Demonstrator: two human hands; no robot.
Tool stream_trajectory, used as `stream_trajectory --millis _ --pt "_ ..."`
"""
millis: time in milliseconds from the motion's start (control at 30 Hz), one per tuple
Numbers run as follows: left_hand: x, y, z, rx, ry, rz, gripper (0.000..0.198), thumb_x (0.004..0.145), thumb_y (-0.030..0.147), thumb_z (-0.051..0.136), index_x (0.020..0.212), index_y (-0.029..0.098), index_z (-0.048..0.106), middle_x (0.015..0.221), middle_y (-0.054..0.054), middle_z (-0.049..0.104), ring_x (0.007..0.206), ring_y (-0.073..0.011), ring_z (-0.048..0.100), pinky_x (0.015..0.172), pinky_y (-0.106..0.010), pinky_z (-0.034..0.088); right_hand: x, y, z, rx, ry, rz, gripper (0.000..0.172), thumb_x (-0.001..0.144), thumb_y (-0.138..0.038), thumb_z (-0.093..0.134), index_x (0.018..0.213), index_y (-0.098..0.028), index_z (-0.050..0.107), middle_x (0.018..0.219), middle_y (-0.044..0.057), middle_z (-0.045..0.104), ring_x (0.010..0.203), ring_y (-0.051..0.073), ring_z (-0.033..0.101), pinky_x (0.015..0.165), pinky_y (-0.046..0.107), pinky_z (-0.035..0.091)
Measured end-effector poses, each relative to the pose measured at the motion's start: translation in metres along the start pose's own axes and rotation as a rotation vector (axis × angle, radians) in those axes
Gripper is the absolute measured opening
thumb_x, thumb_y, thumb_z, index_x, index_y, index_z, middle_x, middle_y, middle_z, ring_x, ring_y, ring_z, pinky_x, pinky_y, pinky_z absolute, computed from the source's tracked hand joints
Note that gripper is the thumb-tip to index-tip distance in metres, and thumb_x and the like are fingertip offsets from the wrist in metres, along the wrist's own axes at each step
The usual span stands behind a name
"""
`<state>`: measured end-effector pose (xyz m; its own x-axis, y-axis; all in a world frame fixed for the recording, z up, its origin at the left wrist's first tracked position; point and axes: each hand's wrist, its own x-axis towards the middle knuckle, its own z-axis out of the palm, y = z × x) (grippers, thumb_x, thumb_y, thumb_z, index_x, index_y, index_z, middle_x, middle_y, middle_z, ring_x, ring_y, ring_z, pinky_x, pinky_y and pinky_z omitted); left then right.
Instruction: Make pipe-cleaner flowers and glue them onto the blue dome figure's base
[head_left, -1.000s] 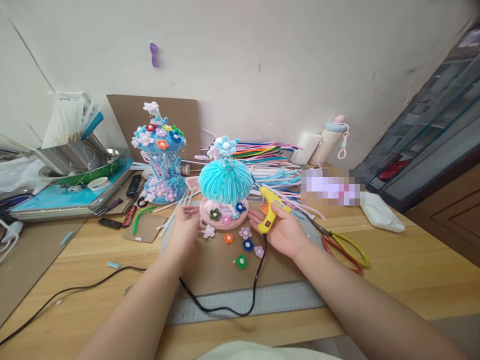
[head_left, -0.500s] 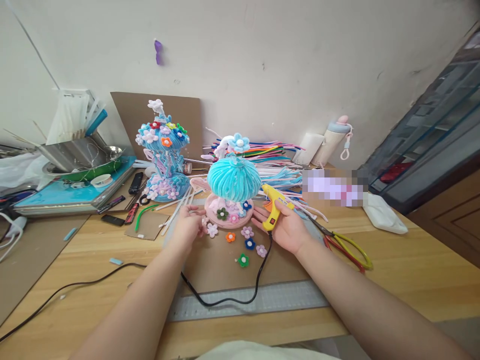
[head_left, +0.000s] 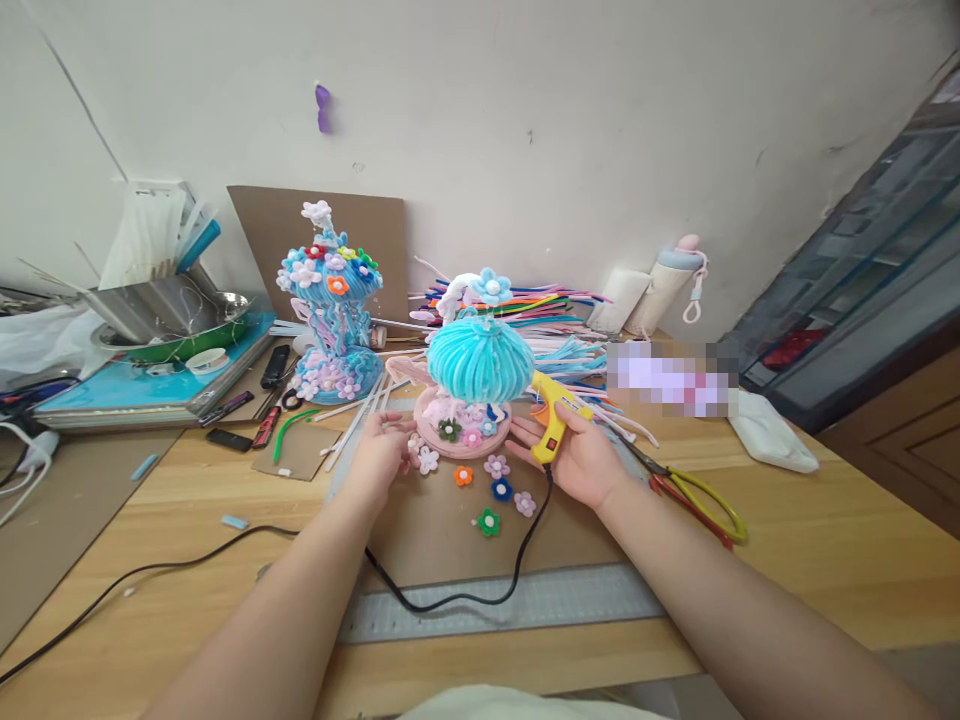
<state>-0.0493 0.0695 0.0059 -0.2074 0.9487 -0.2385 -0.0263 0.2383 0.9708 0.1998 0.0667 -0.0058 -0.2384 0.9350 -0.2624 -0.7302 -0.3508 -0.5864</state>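
On a sheet of brown cardboard (head_left: 435,545), between the 2 hands, stands a fuzzy craft piece (head_left: 480,362) with a turquoise, mushroom-like top, a drooping stem ending in a blue flower (head_left: 491,287), and a round pink base (head_left: 431,438) dotted with small flowers. Over the last 1 second its top has swung rightward more than the base, so it has been turned or tipped a little; I cannot tell which. The loose flowers look unmoved on the cardboard, so I judge this an adjustment of how the piece sits, with nothing added to it.

The left hand (head_left: 379,455) is loosely curled at the base's left side; I cannot tell whether it grips the rim or the pale flower beside the fingertips. The right hand (head_left: 581,460) has its thumb over a yellow glue gun (head_left: 555,428) resting in the palm, the other fingers stretched toward the base.

Just in front lie at least 6 loose flowers, among them an orange flower (head_left: 463,476) and a green flower (head_left: 489,521). The gun's black cord (head_left: 457,602) loops nearer the body. Farther out are a taller flowered piece (head_left: 330,288), bundled fuzzy stems (head_left: 574,355) and scissors (head_left: 701,505).
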Motion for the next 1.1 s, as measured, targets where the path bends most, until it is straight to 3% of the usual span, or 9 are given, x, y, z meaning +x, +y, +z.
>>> stream_trajectory --millis 267,367,533,733,900,1100 --pt "0.003 0.002 -0.004 -0.069 -0.046 0.025 0.056 0.044 0.004 0.044 0.097 0.021 0.043 0.116 -0.007 0.058 0.037 -0.0052 0.051 0.036 -0.022 0.037 -0.008 0.001 0.003 0.015 -0.027 0.077 0.019 0.087 -0.031 0.045 0.089 -0.015 0.055 0.109 0.022 0.064 0.109 0.031 0.06 0.092 0.052 0.046" --pt "0.006 0.003 -0.008 -0.085 0.003 0.041 0.057 0.047 0.006 0.045 0.102 0.021 0.043 0.112 -0.005 0.059 0.036 -0.003 0.048 0.039 -0.022 0.039 -0.006 0.0 0.004 0.039 0.006 0.045 0.018 0.086 -0.031 0.045 0.093 -0.016 0.055 0.109 0.02 0.064 0.108 0.03 0.06 0.09 0.052 0.047" --pt "0.011 -0.001 -0.01 -0.053 0.078 -0.003 0.059 0.055 0.009 0.052 0.111 0.021 0.038 0.098 -0.004 0.062 0.03 -0.0026 0.039 0.032 -0.022 0.032 0.004 -0.001 0.003 0.055 0.097 -0.021 0.02 0.087 -0.029 0.044 0.1 -0.019 0.055 0.106 0.015 0.067 0.105 0.026 0.062 0.089 0.052 0.048" --pt "0.014 -0.007 -0.007 -0.023 0.05 -0.027 0.061 0.055 0.008 0.054 0.113 0.021 0.036 0.1 -0.006 0.064 0.027 -0.0037 0.039 0.029 -0.022 0.029 0.009 0.005 -0.001 0.04 -0.088 0.0 0.019 0.087 -0.032 0.046 0.095 -0.019 0.057 0.108 0.015 0.066 0.107 0.024 0.061 0.095 0.046 0.044" --pt "0.016 -0.006 -0.009 0.009 0.069 -0.01 0.059 0.054 0.006 0.049 0.11 0.021 0.037 0.1 -0.005 0.065 0.026 -0.0033 0.037 0.029 -0.022 0.029 0.0 0.007 0.008 0.042 -0.039 0.042 0.02 0.088 -0.031 0.044 0.097 -0.017 0.056 0.107 0.016 0.067 0.106 0.025 0.062 0.096 0.049 0.043" --pt "0.011 -0.002 -0.01 0.08 0.085 0.012 0.05 0.058 0.009 0.051 0.106 0.019 0.042 0.082 0.0 0.065 0.024 -0.0031 0.033 0.028 -0.021 0.024 -0.006 0.008 0.008 0.053 -0.047 0.064 0.019 0.088 -0.032 0.046 0.095 -0.017 0.055 0.108 0.016 0.066 0.108 0.025 0.06 0.097 0.051 0.041"
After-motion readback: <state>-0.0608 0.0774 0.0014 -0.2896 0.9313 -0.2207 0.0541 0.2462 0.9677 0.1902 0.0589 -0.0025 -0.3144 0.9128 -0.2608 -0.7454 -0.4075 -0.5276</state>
